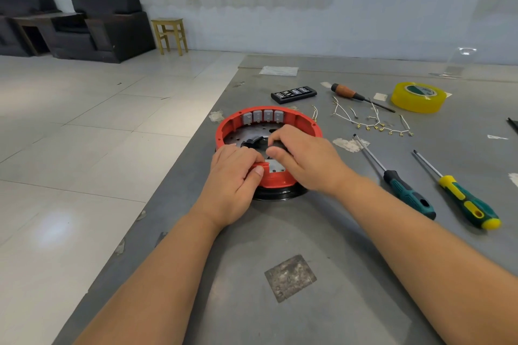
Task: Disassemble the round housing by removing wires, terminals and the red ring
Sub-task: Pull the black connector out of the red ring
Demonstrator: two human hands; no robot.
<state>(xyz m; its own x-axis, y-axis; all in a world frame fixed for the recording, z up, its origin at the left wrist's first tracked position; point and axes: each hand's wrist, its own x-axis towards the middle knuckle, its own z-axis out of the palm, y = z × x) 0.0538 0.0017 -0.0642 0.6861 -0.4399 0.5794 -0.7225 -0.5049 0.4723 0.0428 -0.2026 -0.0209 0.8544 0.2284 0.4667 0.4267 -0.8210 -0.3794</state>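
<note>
Bare table (280, 232) lies near; wires (372, 120) and screwdrivers (406, 190) crowd the housing's (224, 131) right.

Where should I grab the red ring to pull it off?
Probably grip the red ring by its upright rim from above, on two opposite sides. The wall is thin and its top is open. The left hand already pinches the near rim.
</note>
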